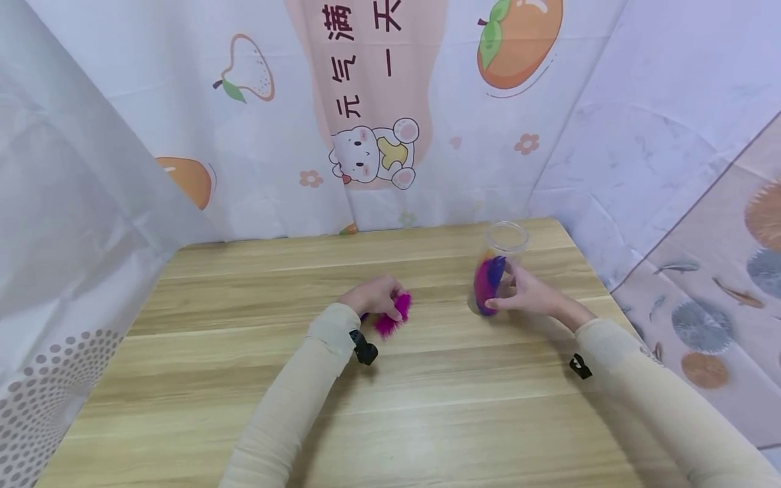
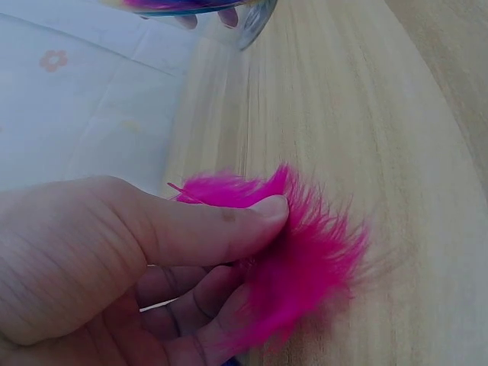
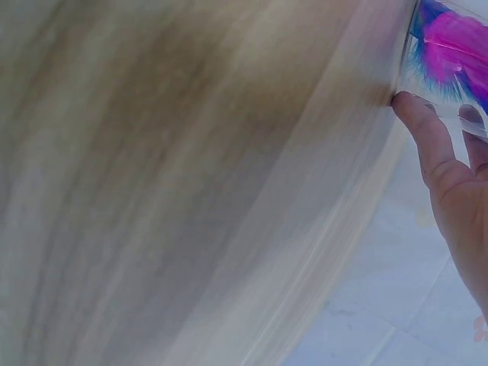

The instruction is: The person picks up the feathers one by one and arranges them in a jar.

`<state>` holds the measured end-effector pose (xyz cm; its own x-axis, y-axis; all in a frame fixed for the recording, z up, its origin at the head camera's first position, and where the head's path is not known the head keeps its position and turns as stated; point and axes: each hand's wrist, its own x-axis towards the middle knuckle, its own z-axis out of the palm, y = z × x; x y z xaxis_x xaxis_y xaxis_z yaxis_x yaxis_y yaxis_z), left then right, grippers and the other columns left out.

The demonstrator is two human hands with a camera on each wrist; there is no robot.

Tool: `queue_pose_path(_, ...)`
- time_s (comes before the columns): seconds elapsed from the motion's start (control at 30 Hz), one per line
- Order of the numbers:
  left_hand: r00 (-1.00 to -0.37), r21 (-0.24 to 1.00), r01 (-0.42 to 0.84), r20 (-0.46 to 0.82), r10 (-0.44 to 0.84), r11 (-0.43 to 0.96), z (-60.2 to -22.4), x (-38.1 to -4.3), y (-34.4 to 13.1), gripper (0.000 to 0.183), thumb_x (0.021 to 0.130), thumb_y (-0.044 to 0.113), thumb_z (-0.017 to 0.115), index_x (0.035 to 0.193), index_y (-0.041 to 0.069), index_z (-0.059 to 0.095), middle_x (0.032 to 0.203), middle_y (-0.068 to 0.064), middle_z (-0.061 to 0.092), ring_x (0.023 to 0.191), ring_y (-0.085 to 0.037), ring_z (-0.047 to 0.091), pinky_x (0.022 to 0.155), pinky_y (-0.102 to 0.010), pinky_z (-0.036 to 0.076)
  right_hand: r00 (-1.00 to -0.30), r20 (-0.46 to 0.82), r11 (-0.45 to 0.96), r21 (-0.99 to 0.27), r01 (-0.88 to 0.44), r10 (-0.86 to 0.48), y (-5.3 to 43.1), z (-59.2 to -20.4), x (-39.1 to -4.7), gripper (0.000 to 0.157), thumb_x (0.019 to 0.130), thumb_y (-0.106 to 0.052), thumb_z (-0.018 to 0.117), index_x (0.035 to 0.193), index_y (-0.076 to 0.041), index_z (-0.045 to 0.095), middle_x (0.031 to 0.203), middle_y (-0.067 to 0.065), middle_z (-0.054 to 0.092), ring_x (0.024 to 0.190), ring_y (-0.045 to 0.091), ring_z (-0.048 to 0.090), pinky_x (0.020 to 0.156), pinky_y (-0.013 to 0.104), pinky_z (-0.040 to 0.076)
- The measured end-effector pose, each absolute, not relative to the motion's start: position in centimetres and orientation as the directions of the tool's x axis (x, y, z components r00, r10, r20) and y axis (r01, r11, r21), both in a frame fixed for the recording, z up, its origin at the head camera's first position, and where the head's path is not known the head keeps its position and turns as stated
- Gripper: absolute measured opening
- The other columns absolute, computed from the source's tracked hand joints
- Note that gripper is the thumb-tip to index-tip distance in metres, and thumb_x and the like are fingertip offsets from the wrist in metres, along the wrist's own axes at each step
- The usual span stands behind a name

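Observation:
Between the thumb and fingers of my left hand (image 1: 379, 298) is a bright magenta feather (image 1: 393, 317), pinched just above the table; its fluffy barbs (image 2: 305, 267) spread past the thumb in the left wrist view. A small dark blue bit (image 1: 364, 316) shows beside that hand, mostly hidden. To the right stands a tall clear cup (image 1: 508, 237), upright on the table, with magenta, blue and orange feathers (image 1: 488, 285) inside. My right hand (image 1: 527, 293) grips the cup low on its right side, thumb in front. In the right wrist view, one digit touches near the cup's base.
The wood-grain table (image 1: 390, 407) runs back to a printed curtain (image 1: 262, 156) with fruit and a cartoon animal. More patterned cloth (image 1: 702, 271) hangs on the right, and dotted cloth (image 1: 67, 366) on the left. Black straps (image 1: 365, 349) sit at both wrists.

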<state>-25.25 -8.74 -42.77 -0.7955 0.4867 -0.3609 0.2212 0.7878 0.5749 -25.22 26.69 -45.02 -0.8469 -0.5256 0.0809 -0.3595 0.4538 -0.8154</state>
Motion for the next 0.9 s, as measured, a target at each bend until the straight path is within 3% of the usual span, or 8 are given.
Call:
queue_pose_path(0.37,-0.794,0.580,0.191,-0.383,0.471,0.792,-42.8,-25.5,-8.9,0.021,0.084,0.008,0.084,0.099,0.005,0.069,0.082,0.002,0.053,0.075,-0.013,0.048,0.070,-0.026,0.043,-0.855,0.079,0.465,-0.812,-0.354,-0.512,26.7,-45.4,-25.4,0.095,0.081,-0.015,0.086,0.152,0.003,0.026,0.148,0.026,0.043,0.134,0.042,0.042,0.105,0.065,0.037)
queue_pose_path(0.6,-0.805,0.605,0.179,-0.363,0.469,0.776,-42.8,-25.3,-8.8,0.033,0.083,0.003,0.083,0.115,0.001,0.072,0.094,-0.002,0.068,0.083,-0.012,0.059,0.083,-0.029,0.053,-0.856,0.077,0.466,-0.812,-0.351,-0.512,26.7,-45.4,-25.3,0.100,0.082,-0.016,0.086,0.155,0.002,0.020,0.150,0.028,0.040,0.132,0.045,0.044,0.105,0.065,0.038)
queue_pose_path(0.73,-0.802,0.632,0.205,-0.330,0.498,0.748,-43.1,-24.8,-8.7,0.029,0.083,-0.001,0.081,0.111,0.002,0.074,0.091,-0.003,0.072,0.084,-0.013,0.065,0.080,-0.028,0.056,-0.853,0.083,0.463,-0.810,-0.359,-0.516,26.8,-45.3,-25.3,0.099,0.082,-0.014,0.086,0.155,0.003,0.021,0.150,0.028,0.040,0.132,0.045,0.045,0.105,0.065,0.040)
queue_pose_path(0.9,-0.822,0.603,0.229,-0.301,0.484,0.764,-43.3,-24.5,-8.7,0.024,0.083,0.002,0.082,0.106,0.004,0.075,0.088,0.000,0.070,0.082,-0.011,0.063,0.081,-0.027,0.054,-0.843,0.099,0.443,-0.815,-0.374,-0.529,26.7,-45.4,-25.3,0.096,0.082,-0.012,0.085,0.155,0.002,0.024,0.148,0.026,0.043,0.129,0.044,0.049,0.103,0.064,0.043)
